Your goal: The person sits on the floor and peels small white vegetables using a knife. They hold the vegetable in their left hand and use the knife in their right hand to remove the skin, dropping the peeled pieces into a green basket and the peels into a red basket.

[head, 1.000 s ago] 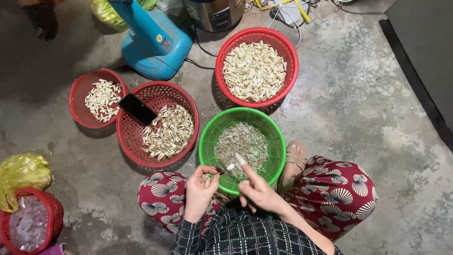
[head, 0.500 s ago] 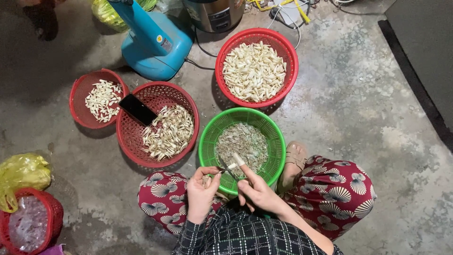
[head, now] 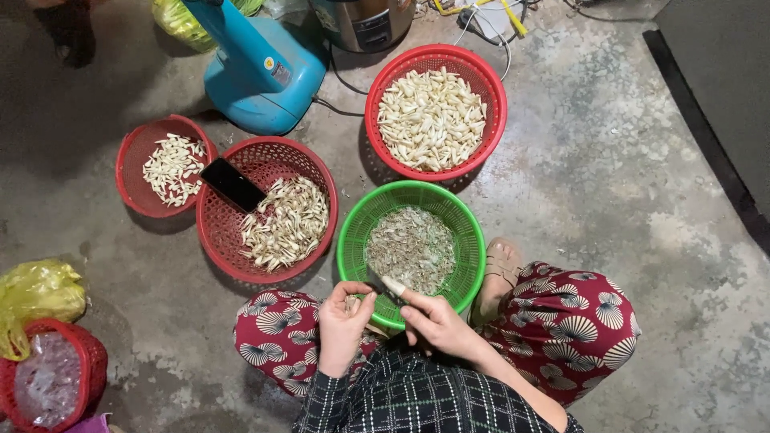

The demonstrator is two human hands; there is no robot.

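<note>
I sit on a concrete floor over a green basket (head: 353, 240) holding grey-brown peelings. My left hand (head: 343, 325) pinches a small pale clove at the basket's near rim. My right hand (head: 433, 321) grips a small knife (head: 383, 282) whose blade points toward the left hand's fingers. A big red basket (head: 491, 88) of whole pale cloves stands beyond the green one. To the left, a red basket (head: 216, 240) holds peeled cloves, and a dark phone (head: 233, 184) lies across its rim.
A smaller red basket (head: 128, 172) with a few cloves sits far left. A blue machine (head: 257, 68) and a metal pot (head: 365, 20) stand at the top. A yellow bag (head: 36, 293) and a red basket (head: 92, 353) lie bottom left. My sandalled foot (head: 501, 269) touches the green basket.
Both hands have stayed at the green basket's near rim. The knife tip has shifted slightly toward the left hand's fingers.
</note>
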